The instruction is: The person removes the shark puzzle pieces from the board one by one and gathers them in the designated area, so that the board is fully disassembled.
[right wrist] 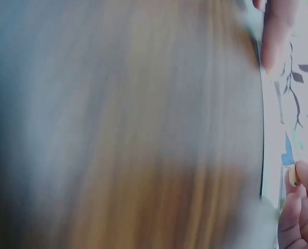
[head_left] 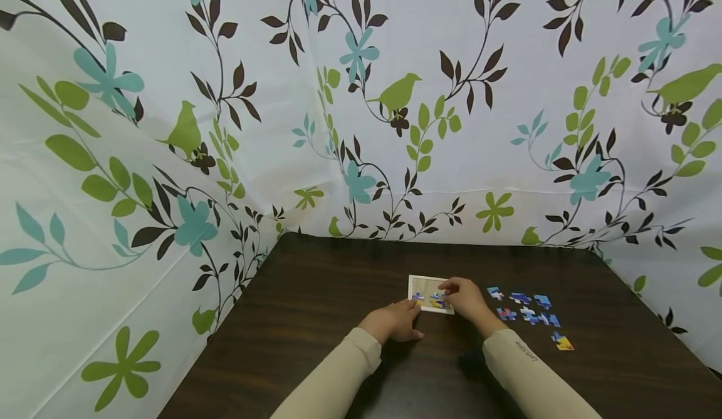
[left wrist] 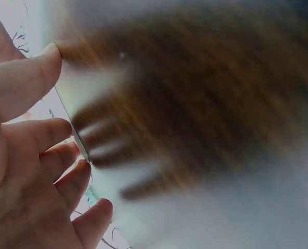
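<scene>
A small puzzle tray (head_left: 414,286) with a pale border lies on the dark table, with a few jigsaw pieces along its lower part. My left hand (head_left: 393,322) rests at the tray's near left corner, fingertips touching it. In the left wrist view, that hand's fingers (left wrist: 55,134) are extended and spread, with nothing held. Over the tray's right side is my right hand (head_left: 469,300). The right wrist view shows it pinching a blue and yellow jigsaw piece (right wrist: 288,157) between thumb and finger. The hand hides part of the tray in the head view.
Several loose jigsaw pieces lie right of the tray, among them a blue one (head_left: 542,301) and, closer to me, a yellow and blue one (head_left: 563,342). A patterned curtain (head_left: 383,156) hangs behind and left of the dark wooden table (head_left: 299,344).
</scene>
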`<state>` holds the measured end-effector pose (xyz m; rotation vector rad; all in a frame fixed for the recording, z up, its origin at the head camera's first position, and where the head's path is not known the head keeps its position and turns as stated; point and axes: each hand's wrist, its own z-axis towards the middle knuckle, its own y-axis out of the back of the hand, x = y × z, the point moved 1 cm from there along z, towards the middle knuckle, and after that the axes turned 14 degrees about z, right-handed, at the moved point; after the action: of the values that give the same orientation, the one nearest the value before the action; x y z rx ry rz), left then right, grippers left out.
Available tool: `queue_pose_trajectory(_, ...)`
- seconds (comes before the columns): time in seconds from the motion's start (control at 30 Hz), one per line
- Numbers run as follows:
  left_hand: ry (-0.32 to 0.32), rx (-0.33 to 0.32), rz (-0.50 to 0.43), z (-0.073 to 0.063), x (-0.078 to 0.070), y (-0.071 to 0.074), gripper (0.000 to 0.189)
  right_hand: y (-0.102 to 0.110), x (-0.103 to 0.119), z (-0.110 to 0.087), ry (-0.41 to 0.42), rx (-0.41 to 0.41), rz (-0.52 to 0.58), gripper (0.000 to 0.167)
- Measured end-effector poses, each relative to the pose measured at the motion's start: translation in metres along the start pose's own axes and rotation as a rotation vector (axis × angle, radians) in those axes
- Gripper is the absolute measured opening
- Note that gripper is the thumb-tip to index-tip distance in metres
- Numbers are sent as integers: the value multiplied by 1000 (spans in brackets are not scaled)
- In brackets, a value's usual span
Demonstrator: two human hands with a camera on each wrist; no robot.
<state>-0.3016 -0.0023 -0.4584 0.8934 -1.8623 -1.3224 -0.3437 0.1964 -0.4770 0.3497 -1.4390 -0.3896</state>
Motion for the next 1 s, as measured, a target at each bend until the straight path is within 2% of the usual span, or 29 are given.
queue_pose_trajectory(0.1, 4, -6, -9, -1, 0, -1, 70, 20, -8, -6, 8, -8, 4, 20)
queue_pose_trajectory(0.37, 0, -6, -38, -4, 4, -3, 70, 80, -37, -27, -55, -31, 9, 24)
queue_pose_trajectory(0.53, -2, -4, -34, -5, 5, -3, 70, 113, -52, -43, -83, -32, -26, 27)
queue_pose_trajectory(0.63, 1, -4, -46, -6, 4, -3, 69, 126, -60, -51, -99, -28, -46, 28)
queue_pose_trajectory(0.83, -3, -11, -56, -7, 2, -1, 68, 144, -76, -65, -141, -49, -1, 30)
queue_pose_trajectory(1.0, -7, -15, -58, -7, 0, -1, 68, 155, -79, -72, -172, -44, 15, 31)
